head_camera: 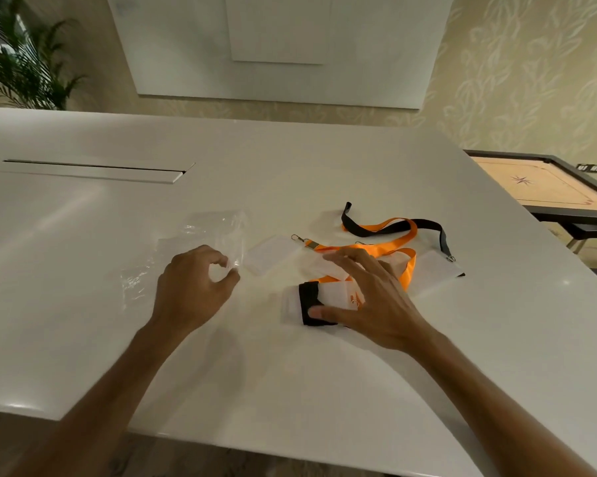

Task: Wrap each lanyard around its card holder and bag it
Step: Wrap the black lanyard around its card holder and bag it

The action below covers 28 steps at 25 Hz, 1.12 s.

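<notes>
A clear card holder wound with a black lanyard (310, 302) lies on the white table (290, 390). My right hand (369, 297) rests over it, thumb on the black band and fingers spread straight. My left hand (193, 287) pinches the edge of a clear plastic bag (218, 232) between thumb and curled fingers. An orange lanyard (390, 244) with a metal clip lies tangled with a black lanyard (427, 225) behind my right hand. More clear card holders, one at the centre (269, 256) and one at the right (438, 266), lie beside them.
More clear bags (138, 280) lie flat left of my left hand. A long slot (94, 170) is cut into the table at the far left. A carrom board table (548, 187) stands to the right, a potted plant (25, 63) at the far left.
</notes>
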Tool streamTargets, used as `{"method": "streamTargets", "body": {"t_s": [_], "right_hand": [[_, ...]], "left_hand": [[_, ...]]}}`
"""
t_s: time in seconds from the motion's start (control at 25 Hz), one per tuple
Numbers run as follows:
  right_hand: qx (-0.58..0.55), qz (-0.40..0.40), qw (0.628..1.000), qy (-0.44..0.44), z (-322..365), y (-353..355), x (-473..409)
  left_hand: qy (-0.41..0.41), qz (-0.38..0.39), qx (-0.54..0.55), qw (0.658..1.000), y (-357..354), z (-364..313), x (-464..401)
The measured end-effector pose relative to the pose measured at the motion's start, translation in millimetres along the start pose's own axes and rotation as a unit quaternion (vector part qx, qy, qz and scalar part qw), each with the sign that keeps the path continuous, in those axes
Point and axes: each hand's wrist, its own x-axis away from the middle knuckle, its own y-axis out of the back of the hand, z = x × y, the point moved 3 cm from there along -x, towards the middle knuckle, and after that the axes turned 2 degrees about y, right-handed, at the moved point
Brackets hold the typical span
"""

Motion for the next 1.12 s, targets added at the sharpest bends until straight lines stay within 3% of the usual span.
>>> {"method": "streamTargets", "body": {"t_s": [0.12,0.24,0.36,0.48,0.56,0.64,0.76,0.88,1.0,1.12], "right_hand": [[-0.09,-0.124,0.988,0.035,27,1,-11],[-0.217,-0.128,0.967,-0.045,42,-10,-23],[-0.328,-0.139,0.93,-0.088,38,-15,-24],[-0.356,-0.152,0.918,-0.089,33,-14,-19],[-0.339,-0.162,0.922,-0.087,31,-12,-16],[-0.229,-0.183,0.955,-0.044,31,-5,-12],[0.041,-0.217,0.971,0.091,39,6,-8],[0.106,-0.18,0.967,0.144,38,7,-11],[-0.127,-0.144,0.98,0.046,33,4,-13],[-0.346,-0.113,0.929,-0.063,21,1,-18]], "left_hand": [[-0.091,0.025,0.066,0.993,4,-30,11],[-0.127,0.032,0.087,0.988,0,-59,22],[-0.114,0.046,0.135,0.983,-8,-77,32],[-0.033,0.04,0.194,0.98,-17,-78,35],[0.021,0.022,0.211,0.977,-21,-75,35],[0.042,0.003,0.214,0.976,-20,-73,31],[0.019,-0.005,0.205,0.979,-15,-77,26],[-0.05,-0.031,0.169,0.984,-10,-89,26],[-0.132,-0.017,0.093,0.987,-13,-105,40],[-0.178,-0.038,0.038,0.983,-14,-113,47]]}}
